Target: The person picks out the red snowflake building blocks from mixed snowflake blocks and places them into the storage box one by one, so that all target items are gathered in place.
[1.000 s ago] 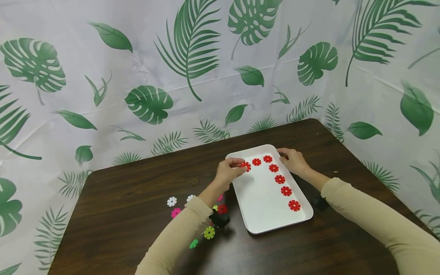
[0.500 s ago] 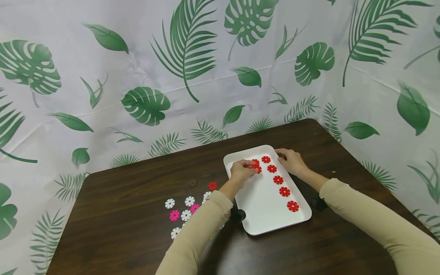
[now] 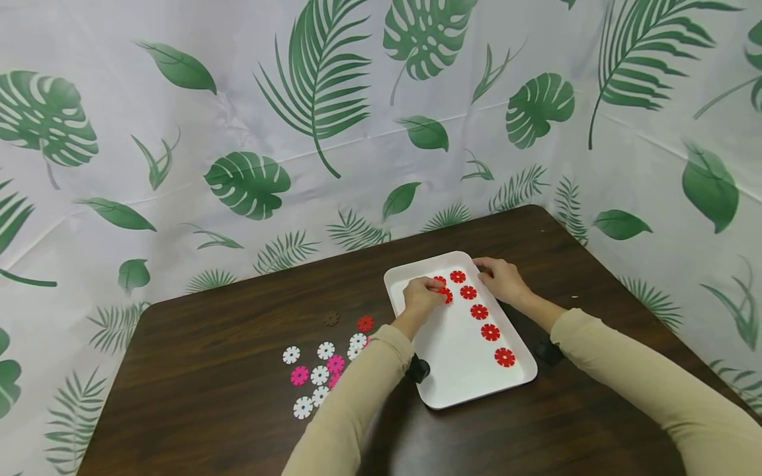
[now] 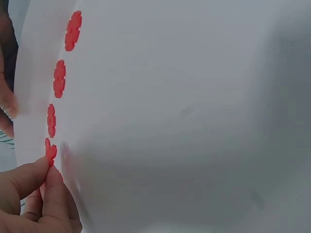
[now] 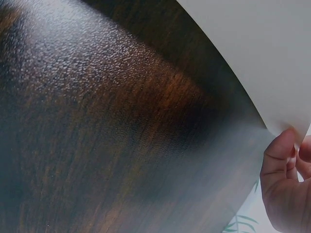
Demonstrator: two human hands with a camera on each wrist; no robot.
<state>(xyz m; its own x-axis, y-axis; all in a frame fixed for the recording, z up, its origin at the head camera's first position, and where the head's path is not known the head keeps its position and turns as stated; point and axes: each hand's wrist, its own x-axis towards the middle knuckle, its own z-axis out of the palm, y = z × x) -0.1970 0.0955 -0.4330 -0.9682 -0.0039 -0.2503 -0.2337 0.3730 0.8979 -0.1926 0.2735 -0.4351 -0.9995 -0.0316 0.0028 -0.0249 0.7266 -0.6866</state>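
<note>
My left hand [image 3: 421, 296] pinches a red notched disc [image 3: 446, 297] between thumb and fingertips, over the far part of a white tray [image 3: 452, 383]. Just behind it is another red disc [image 3: 439, 280], partly covered by the fingers. Several more red discs [image 3: 479, 311] lie in a line down the tray's right side, one at the far corner. The left wrist view shows the pinched disc [image 4: 51, 153] tilted at the end of that line. My right hand [image 3: 502, 277] grips the tray's rim near the far right corner, its thumb against the edge in the right wrist view.
Left of the tray, white discs [image 3: 291, 355] and pink discs [image 3: 299, 376] lie scattered on the dark wooden table [image 3: 208, 370], with a loose red disc [image 3: 366, 322] and a brown disc [image 3: 331, 319]. A leaf-print cloth [image 3: 357, 99] hangs behind the table.
My left hand has moved right along the tray with the pinched red disc, from the far left to near the row's right end. The right hand stays at the rim.
</note>
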